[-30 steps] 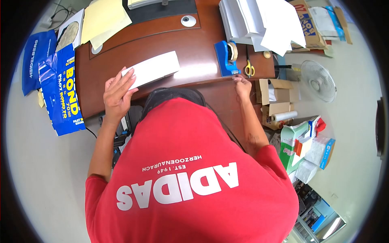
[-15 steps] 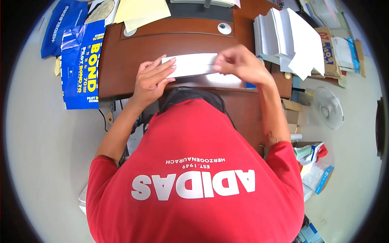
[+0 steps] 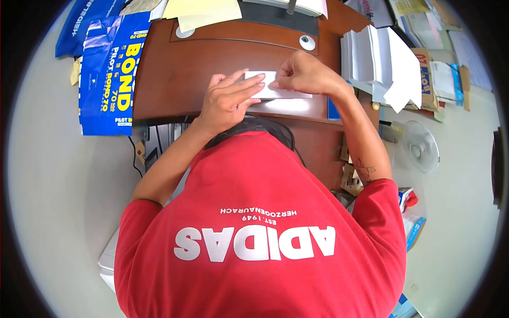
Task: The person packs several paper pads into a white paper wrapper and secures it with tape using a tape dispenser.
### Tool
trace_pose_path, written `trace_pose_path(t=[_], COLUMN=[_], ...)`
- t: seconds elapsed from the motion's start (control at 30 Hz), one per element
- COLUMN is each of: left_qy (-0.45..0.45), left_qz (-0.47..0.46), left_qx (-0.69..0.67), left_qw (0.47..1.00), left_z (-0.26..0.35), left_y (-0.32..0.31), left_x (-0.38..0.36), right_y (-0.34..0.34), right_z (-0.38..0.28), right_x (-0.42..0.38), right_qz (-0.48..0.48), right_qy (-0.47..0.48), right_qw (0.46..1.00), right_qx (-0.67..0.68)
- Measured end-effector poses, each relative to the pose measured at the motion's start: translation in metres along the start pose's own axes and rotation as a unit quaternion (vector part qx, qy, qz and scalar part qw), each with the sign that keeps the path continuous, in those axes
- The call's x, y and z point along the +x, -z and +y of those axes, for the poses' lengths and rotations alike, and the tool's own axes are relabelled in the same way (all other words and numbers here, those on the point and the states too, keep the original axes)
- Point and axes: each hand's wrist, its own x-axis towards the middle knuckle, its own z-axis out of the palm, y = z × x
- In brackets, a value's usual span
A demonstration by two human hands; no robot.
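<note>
A folded white paper (image 3: pixel 286 95) lies flat on the brown desk (image 3: pixel 180 69) near its front edge. My left hand (image 3: pixel 230 99) rests on the paper's left end, its fingers spread over the top and the thumb at the lower edge. On the paper's upper face my right hand (image 3: pixel 305 74) is curled, with fingertips pressed together against the sheet. Whether those fingertips pinch part of it cannot be made out.
Blue BOND wrapping (image 3: pixel 106 79) hangs at the desk's left side. Yellow sheets (image 3: pixel 201 11) lie at the back. Stacked white paper (image 3: pixel 371 61) stands at the right, with a fan (image 3: pixel 420 147) beyond the desk.
My left hand has moved right along the paper, and the white paper shows shorter between the hands. My right hand has shifted slightly, its fingers now curled on the sheet. The view has shifted a little.
</note>
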Motion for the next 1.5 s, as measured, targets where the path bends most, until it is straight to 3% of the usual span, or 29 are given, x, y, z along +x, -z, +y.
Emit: trace_pose_path(t=[0.1, 0.17, 0.2, 0.3, 0.37, 0.4, 0.47, 0.5, 0.57, 0.63, 0.7, 0.77, 0.83, 0.87, 0.9, 1.0, 1.07, 1.17, 1.23, 1.3, 1.37, 1.4, 1.47, 1.5], left_qy=[0.000, -0.004, -0.007, -0.014, 0.002, -0.002, -0.014, -0.018, 0.012, -0.004, 0.031, -0.002, 0.092, 0.032, 0.026, 0.084, -0.061, -0.009, 0.026, 0.085, 0.109, 0.139, 0.192, 0.199], left_qz=[-0.003, 0.003, 0.000, -0.006, -0.012, -0.011, -0.023, -0.025, 0.007, -0.031, -0.129, -0.156, -0.326, -0.267, -0.272, -0.352, -0.210, -0.228, -0.209, -0.123, -0.106, -0.066, -0.002, 0.055], left_qx=[0.002, 0.009, 0.005, 0.004, 0.014, 0.013, 0.007, 0.005, -0.031, -0.014, 0.033, 0.083, 0.090, 0.094, 0.098, 0.161, 0.240, 0.275, 0.279, 0.237, 0.245, 0.230, 0.187, 0.182], left_qw=[1.000, 1.000, 1.000, 1.000, 1.000, 1.000, 1.000, 1.000, 0.999, 0.999, 0.991, 0.984, 0.936, 0.959, 0.957, 0.918, 0.946, 0.934, 0.937, 0.960, 0.957, 0.961, 0.963, 0.961], left_z=[0.000, 0.000, -0.001, -0.003, -0.002, -0.003, -0.006, -0.002, 0.011, 0.015, 0.017, 0.009, 0.010, -0.001, 0.004, 0.015, 0.013, 0.019, 0.026, 0.030, 0.035, 0.038, 0.049, 0.058], left_y=[0.001, 0.001, 0.001, 0.002, 0.003, 0.004, 0.007, 0.010, 0.019, 0.020, 0.012, 0.006, 0.014, 0.011, 0.013, 0.020, 0.018, 0.029, 0.037, 0.043, 0.039, 0.032, 0.018, 0.008], left_x=[0.001, 0.002, 0.001, 0.003, 0.002, 0.003, 0.003, 0.007, 0.021, 0.036, 0.049, 0.053, 0.066, 0.057, 0.059, 0.061, 0.045, 0.036, 0.026, 0.010, -0.003, -0.010, -0.020, -0.023], right_y=[-0.005, -0.010, -0.011, -0.004, 0.029, 0.035, 0.036, 0.028, 0.006, -0.022, -0.049, -0.069, -0.073, -0.071, -0.070, -0.062, -0.061, -0.059, -0.057, -0.063, -0.085, -0.096, -0.113, -0.120], right_z=[-0.002, -0.009, -0.008, -0.007, -0.013, 0.003, 0.043, 0.048, 0.052, 0.037, 0.037, 0.058, 0.070, 0.077, 0.081, 0.088, 0.092, 0.108, 0.137, 0.195, 0.255, 0.281, 0.328, 0.333], right_x=[0.002, 0.004, 0.003, -0.009, -0.024, -0.032, -0.046, -0.046, -0.047, -0.047, -0.045, -0.036, -0.032, -0.033, -0.039, -0.047, -0.050, -0.063, -0.083, -0.098, -0.107, -0.106, -0.114, -0.112], right_qz=[0.038, 0.074, 0.076, 0.163, 0.028, 0.031, 0.177, 0.180, 0.351, 0.324, 0.302, 0.291, 0.292, 0.300, 0.293, 0.295, 0.299, 0.328, 0.421, 0.515, 0.597, 0.595, 0.533, 0.523], right_qy=[0.003, -0.023, -0.027, -0.049, -0.210, -0.212, -0.165, -0.169, 0.075, 0.198, 0.200, 0.174, 0.142, 0.143, 0.132, 0.128, 0.140, 0.124, 0.067, 0.076, -0.009, -0.008, -0.190, -0.200], right_qw=[0.998, 0.982, 0.982, 0.936, 0.925, 0.924, 0.934, 0.933, 0.912, 0.897, 0.888, 0.892, 0.883, 0.881, 0.874, 0.858, 0.854, 0.861, 0.866, 0.838, 0.796, 0.798, 0.811, 0.775], right_qx=[-0.044, -0.173, -0.170, -0.307, -0.315, -0.316, -0.264, -0.262, -0.200, -0.226, -0.283, -0.300, -0.338, -0.336, -0.365, -0.401, -0.403, -0.369, -0.263, -0.162, -0.102, -0.101, 0.149, 0.292])
